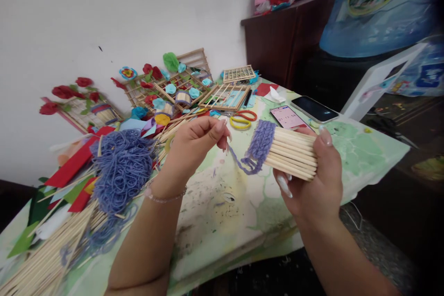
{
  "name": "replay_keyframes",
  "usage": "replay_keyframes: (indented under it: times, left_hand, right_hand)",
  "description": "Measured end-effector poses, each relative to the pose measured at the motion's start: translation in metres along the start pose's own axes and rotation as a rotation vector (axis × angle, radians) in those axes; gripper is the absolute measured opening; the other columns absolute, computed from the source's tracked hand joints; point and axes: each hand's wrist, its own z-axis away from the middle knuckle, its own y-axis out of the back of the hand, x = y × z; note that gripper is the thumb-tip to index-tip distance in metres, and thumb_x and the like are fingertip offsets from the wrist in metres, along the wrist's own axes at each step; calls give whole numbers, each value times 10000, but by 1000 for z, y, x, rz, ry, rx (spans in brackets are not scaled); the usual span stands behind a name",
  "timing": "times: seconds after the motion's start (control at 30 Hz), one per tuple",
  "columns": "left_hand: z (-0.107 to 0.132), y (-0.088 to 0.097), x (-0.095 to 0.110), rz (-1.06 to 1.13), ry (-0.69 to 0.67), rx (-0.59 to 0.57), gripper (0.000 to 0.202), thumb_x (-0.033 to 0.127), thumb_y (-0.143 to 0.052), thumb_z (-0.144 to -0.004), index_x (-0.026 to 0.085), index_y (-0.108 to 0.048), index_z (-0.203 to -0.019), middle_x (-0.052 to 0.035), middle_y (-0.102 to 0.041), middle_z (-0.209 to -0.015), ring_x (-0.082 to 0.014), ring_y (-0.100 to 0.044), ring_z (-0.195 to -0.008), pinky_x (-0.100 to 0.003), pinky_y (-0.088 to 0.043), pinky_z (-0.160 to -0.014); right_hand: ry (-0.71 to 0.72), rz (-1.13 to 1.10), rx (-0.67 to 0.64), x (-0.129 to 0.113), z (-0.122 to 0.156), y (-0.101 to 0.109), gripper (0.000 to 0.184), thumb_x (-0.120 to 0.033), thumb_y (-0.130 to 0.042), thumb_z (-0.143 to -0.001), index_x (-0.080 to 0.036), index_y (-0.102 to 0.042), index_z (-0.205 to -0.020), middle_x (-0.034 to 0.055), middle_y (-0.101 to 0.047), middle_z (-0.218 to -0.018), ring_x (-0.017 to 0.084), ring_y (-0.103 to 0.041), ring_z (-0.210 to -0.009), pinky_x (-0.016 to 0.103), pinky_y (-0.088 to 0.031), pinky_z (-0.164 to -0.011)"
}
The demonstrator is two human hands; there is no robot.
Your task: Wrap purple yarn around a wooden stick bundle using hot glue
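My right hand (pixel 314 185) grips a bundle of short wooden sticks (pixel 293 153) held above the table. Purple yarn (pixel 261 145) is woven around the bundle's left end in braid-like rows, with a few loose loops at its lower edge. From there a strand of the yarn runs left to my left hand (pixel 197 143), whose thumb and fingers are pinched on it. Beside my left forearm lies a large tangled heap of the same purple yarn (pixel 121 166). The strand's end at my left fingertips is too small to make out.
Long wooden sticks (pixel 41 259) lie at the lower left near red felt strips (pixel 76 159). Yellow and red scissors (pixel 241 122), a lit phone (pixel 287 118) and a dark phone (pixel 315 108) rest behind the bundle. Stick frames with paper flowers (pixel 169 88) lean against the wall.
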Motion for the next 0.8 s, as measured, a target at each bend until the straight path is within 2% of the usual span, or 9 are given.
replay_keyframes:
  times: [0.13,0.2,0.23,0.33,0.43,0.53,0.63,0.73,0.8]
  left_hand:
    - [5,-5,1,26,6,-151,372,522,-640,-815,150,-658,-827,-47,-688,-774,-136,-618,-713,-244,-497,-678]
    - [7,-10,2,21,38,-271,390,510,-692,-774,145,-668,-911,-70,-703,-887,-156,-634,-801,-257,-506,-734]
    - [9,-14,3,26,73,-326,366,476,-723,-757,143,-669,-898,-68,-705,-880,-156,-636,-799,-252,-506,-730]
    - [13,-26,4,149,254,-407,279,387,-753,-748,141,-622,-754,-24,-668,-660,-117,-602,-583,-218,-470,-553]
    - [15,-36,3,301,380,-367,323,388,-786,-700,139,-582,-708,-9,-644,-597,-94,-538,-438,-211,-410,-433]
    - [14,-38,0,288,339,-337,335,397,-793,-691,131,-590,-719,-21,-654,-628,-100,-555,-475,-222,-440,-474]
    - [9,-33,-6,217,189,-412,333,451,-724,-765,135,-625,-806,-41,-668,-688,-126,-601,-612,-232,-480,-587]
    - [4,-26,-11,175,62,-503,553,670,-528,-809,140,-672,-871,-91,-684,-817,-186,-635,-784,-292,-516,-733]
    - [3,-23,-13,192,78,-498,733,773,-329,-812,143,-694,-899,-110,-687,-859,-217,-640,-840,-331,-522,-784]
  right_hand:
    - [-9,38,-18,4,1,0,250,-465,-577,-843,-219,-583,-890,-41,-543,-671,77,-461,-345,175,-305,-228]
    - [-6,46,-14,5,2,0,249,-467,-586,-836,-225,-584,-893,-41,-551,-673,81,-471,-366,182,-336,-251]
    - [-6,48,-6,6,2,-1,238,-460,-593,-831,-229,-585,-891,-40,-556,-673,87,-488,-389,184,-358,-271]
    - [-20,54,26,8,2,-1,205,-438,-593,-823,-241,-584,-879,-37,-568,-680,106,-543,-470,191,-416,-341]
    - [-40,53,60,12,1,-1,202,-439,-598,-812,-247,-582,-873,-35,-572,-686,124,-584,-523,204,-450,-378]
    - [-43,49,73,14,-1,-1,208,-447,-598,-819,-249,-572,-878,-37,-580,-687,124,-585,-495,208,-439,-355]
    - [-62,32,57,12,-4,-1,246,-483,-556,-856,-238,-546,-871,-58,-550,-601,97,-494,-355,206,-378,-297]
    - [-117,11,14,10,-5,-2,321,-540,-527,-866,-220,-527,-846,-64,-524,-511,102,-457,-295,207,-341,-260]
    - [-126,-3,30,10,-4,-1,308,-523,-557,-852,-215,-535,-864,-59,-559,-535,98,-463,-290,200,-333,-244]
